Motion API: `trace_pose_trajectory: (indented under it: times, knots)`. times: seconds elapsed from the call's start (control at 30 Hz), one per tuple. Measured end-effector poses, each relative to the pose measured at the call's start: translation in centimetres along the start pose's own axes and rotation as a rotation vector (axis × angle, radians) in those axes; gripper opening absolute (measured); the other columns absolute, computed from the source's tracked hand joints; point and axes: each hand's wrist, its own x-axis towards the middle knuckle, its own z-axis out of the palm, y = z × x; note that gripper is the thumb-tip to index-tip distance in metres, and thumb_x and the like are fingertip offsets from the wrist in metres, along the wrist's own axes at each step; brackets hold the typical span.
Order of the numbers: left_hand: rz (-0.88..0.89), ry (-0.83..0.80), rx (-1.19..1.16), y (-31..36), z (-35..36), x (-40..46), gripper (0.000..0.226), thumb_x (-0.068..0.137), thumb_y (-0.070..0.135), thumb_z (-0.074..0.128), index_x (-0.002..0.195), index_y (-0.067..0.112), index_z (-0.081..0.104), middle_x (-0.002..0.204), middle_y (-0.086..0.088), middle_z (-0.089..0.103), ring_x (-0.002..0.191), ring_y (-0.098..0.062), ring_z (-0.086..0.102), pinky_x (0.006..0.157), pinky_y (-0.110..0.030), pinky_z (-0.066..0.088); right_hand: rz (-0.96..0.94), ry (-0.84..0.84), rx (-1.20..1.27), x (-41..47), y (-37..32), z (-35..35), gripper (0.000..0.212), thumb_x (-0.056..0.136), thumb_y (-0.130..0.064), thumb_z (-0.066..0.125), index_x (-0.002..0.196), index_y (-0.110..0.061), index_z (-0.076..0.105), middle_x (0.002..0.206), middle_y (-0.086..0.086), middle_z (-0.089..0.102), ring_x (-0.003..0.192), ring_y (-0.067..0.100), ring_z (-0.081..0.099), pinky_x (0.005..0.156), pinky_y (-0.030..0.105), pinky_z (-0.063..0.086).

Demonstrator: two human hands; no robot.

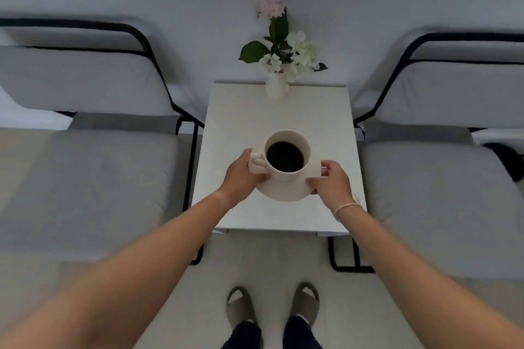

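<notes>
A cream cup (286,171) full of dark coffee stands on a cream saucer (283,193), its handle pointing left. Cup and saucer are over the middle of a small white side table (283,116). My left hand (242,174) grips the saucer's left edge, just under the handle. My right hand (330,180) grips the saucer's right edge, a thin bracelet on its wrist. Whether the saucer rests on the table or is held just above it cannot be told.
A white vase with white and pink flowers (279,65) stands at the table's far edge against the wall. Grey cushioned chairs with black frames flank the table, one on the left (93,178) and one on the right (442,198). My slippered feet (272,306) stand before the table.
</notes>
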Motion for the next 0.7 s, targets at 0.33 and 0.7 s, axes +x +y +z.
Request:
trace_pose_trajectory:
  times: [0.33, 0.7]
  knots:
    - [-0.077, -0.009, 0.05, -8.9, 1.4, 6.9, 0.054, 0.07, 0.026, 0.064, 0.122, 0.021, 0.048, 0.112, 0.003, 0.059, 0.1, -0.016, 0.055, 0.08, -0.026, 0.044, 0.061, 0.008, -0.092, 8.1, 7.7, 5.2, 0.041, 0.074, 0.0, 0.062, 0.11, -0.014, 0.05, 0.102, 0.004, 0.055, 0.099, 0.028, 0.057, 0.086, 0.051, 0.053]
    - [-0.15, -0.04, 0.153, -17.6, 4.5, 11.0, 0.048, 0.078, 0.014, 0.064, 0.123, 0.018, 0.047, 0.112, -0.002, 0.06, 0.103, -0.022, 0.056, 0.087, -0.035, 0.047, 0.162, 0.023, -0.13, 12.4, 15.4, 7.3, 0.042, 0.077, -0.001, 0.06, 0.116, -0.013, 0.05, 0.103, 0.002, 0.055, 0.098, 0.026, 0.058, 0.085, 0.047, 0.055]
